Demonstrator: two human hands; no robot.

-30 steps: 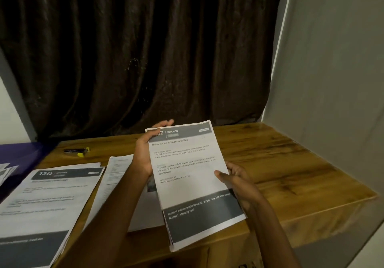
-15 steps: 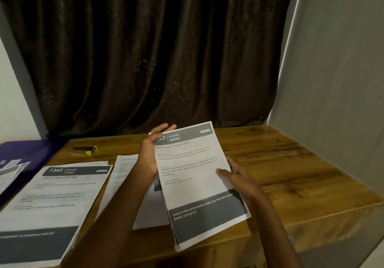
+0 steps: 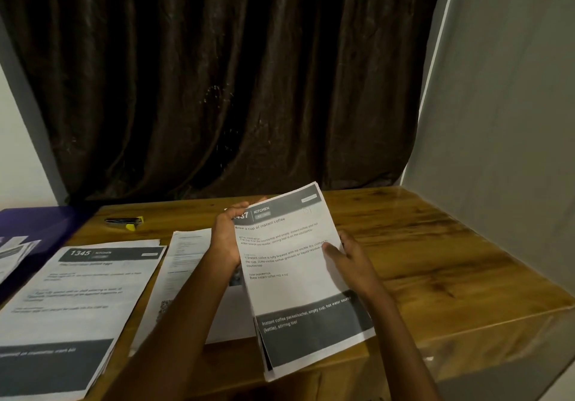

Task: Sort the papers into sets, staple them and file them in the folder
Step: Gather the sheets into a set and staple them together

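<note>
Both hands hold a thin set of printed sheets (image 3: pixel 292 288), headed "Brew a cup of instant coffee", tilted above the wooden table (image 3: pixel 435 264). My left hand (image 3: pixel 228 239) grips its upper left corner, thumb on the dark header. My right hand (image 3: pixel 348 260) holds the right edge, thumb on the front and fingers behind. The sheets fan slightly at the bottom. A black and yellow stapler (image 3: pixel 124 222) lies at the back left of the table. The purple folder (image 3: pixel 37 229) sits at the far left.
A stack headed "1345" (image 3: pixel 74 304) lies on the table's left part. Another sheet (image 3: pixel 183 264) lies under my left forearm. More papers (image 3: pixel 15 254) rest on the folder. A dark curtain hangs behind, and a grey wall stands at the right.
The held set has shifted a little to the right and up in view. My right hand has slid up along the right edge. The left hand keeps its grip at the top corner.
</note>
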